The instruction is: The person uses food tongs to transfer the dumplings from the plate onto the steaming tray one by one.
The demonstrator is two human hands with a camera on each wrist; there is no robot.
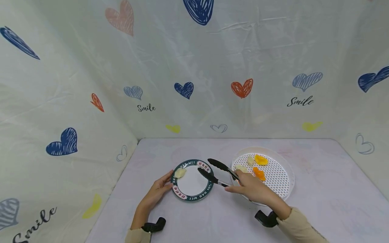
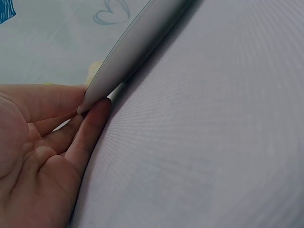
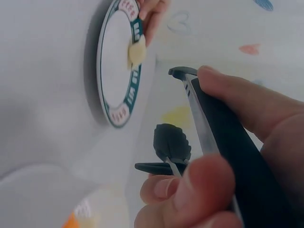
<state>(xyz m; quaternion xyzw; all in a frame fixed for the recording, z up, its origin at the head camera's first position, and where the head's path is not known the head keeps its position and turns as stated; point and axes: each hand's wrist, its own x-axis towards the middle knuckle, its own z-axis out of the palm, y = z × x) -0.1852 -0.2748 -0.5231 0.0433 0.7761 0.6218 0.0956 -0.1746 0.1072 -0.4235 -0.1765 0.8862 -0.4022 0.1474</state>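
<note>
A round plate (image 1: 192, 181) with a green lettered rim lies at the middle of the table, a pale yellow piece of food (image 1: 180, 173) on its left rim. My left hand (image 1: 158, 190) pinches the plate's left edge; in the left wrist view the thumb and fingers (image 2: 92, 126) meet at the rim. My right hand (image 1: 250, 187) holds black-tipped tongs (image 1: 223, 184), their arms spread and tips pointing left. One tip hovers over the plate's right side. Nothing shows between the tips. The right forearm and hand cover part of the white perforated tray.
On the right stands the round white perforated tray (image 1: 278, 180), holding a yellow piece (image 1: 261, 160), an orange piece (image 1: 259, 173) and pale pieces (image 1: 250, 161). A heart-printed curtain (image 1: 212, 60) hangs behind and left of the white table (image 1: 322, 189).
</note>
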